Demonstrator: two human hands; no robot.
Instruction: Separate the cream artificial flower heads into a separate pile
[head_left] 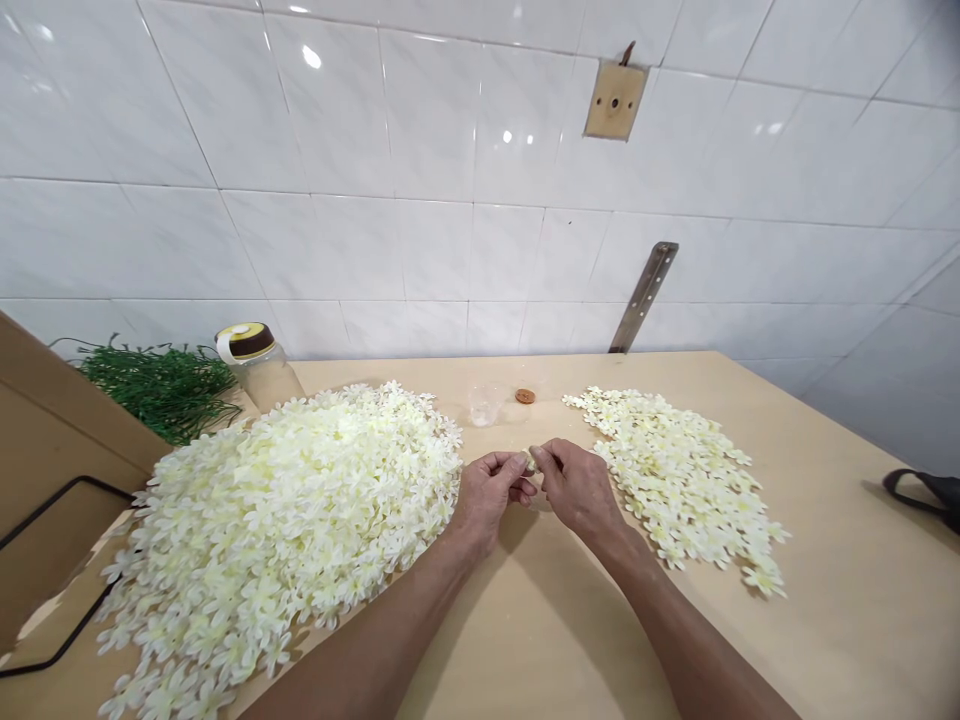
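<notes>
My left hand (pixel 495 490) and my right hand (pixel 574 480) meet over the middle of the table, fingertips pinched together. Between them shows a bit of a small pale yellow artificial flower (pixel 529 463), mostly covered by the fingers. To the left of my left hand spreads a large heap of cream-white artificial flowers (pixel 315 490). A smaller, flatter pile of the same flowers (pixel 675 470) lies to the right of my right hand. Just beyond the hands stand a small clear plastic cup (pixel 485 405) and a round brown-orange piece (pixel 526 396).
Green artificial stems (pixel 154 385) and a clear bottle with a brown and yellow lid (pixel 266 365) stand at the back left. A cardboard box (pixel 60 460) and black bent wire (pixel 60 655) flank the left edge. A black strap (pixel 926 490) lies far right. White tiled wall (pixel 435 250) closes the back.
</notes>
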